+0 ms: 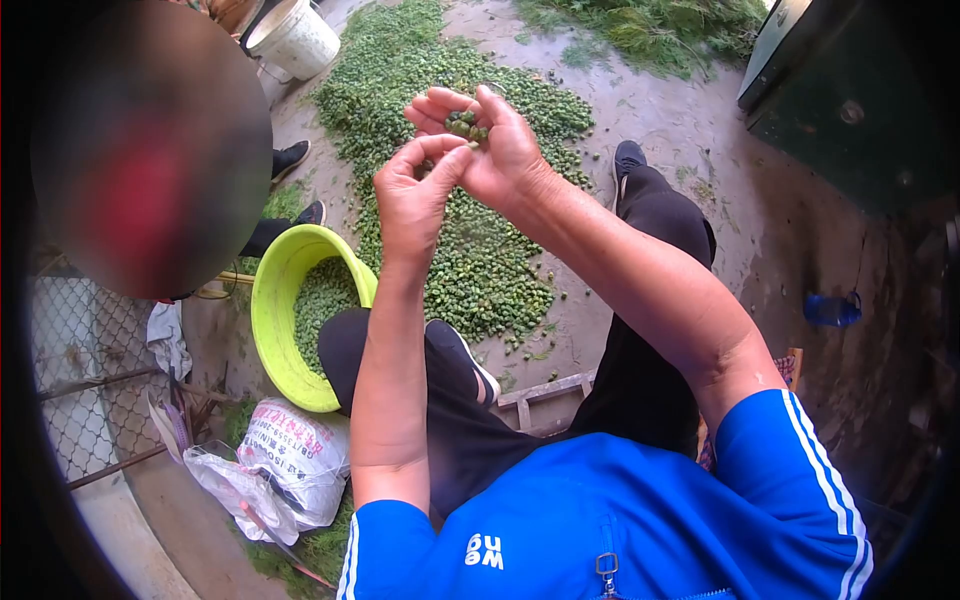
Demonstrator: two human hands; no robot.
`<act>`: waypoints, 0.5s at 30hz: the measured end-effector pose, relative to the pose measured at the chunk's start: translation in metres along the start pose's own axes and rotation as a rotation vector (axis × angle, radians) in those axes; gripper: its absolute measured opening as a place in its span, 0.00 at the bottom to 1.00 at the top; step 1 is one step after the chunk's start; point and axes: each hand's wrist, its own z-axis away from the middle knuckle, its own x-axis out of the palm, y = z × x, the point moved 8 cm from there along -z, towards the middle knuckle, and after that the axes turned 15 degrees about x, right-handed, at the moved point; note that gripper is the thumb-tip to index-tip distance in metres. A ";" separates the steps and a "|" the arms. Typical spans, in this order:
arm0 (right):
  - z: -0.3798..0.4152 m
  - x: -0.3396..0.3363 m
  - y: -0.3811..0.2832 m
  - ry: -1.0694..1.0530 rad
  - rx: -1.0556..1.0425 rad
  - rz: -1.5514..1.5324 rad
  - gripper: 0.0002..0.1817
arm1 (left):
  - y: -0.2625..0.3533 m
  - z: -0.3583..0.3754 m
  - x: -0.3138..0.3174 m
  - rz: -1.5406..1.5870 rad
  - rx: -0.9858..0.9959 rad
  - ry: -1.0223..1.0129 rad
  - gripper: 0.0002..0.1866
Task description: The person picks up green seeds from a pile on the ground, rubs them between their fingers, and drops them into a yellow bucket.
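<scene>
Several small green pods [464,125] rest in the cupped palm of my right hand [500,150], held palm up over the pile. My left hand [415,190] is beside it, thumb and forefinger pinched together at the palm's edge on a small pale green piece [472,145]. Below both hands a wide pile of green pods [480,270] covers the floor. A yellow-green basin [268,325], tilted against my knee, holds small green pieces [325,300].
A white bucket [295,40] stands at the top left. A blurred person [150,160] is at the left. A white sack [300,455] lies below the basin. Green branches [660,30] lie at the top, and a dark metal box [850,110] is at the right.
</scene>
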 end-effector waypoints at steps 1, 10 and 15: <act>-0.001 -0.001 0.000 -0.004 -0.001 -0.014 0.28 | -0.009 0.003 -0.001 0.280 -0.144 0.036 0.08; 0.009 0.016 0.001 -0.002 0.014 0.067 0.27 | 0.015 0.042 -0.152 0.990 -0.146 0.446 0.13; 0.013 0.020 0.004 -0.024 0.042 0.084 0.30 | 0.033 0.093 -0.282 -0.084 -0.164 0.623 0.22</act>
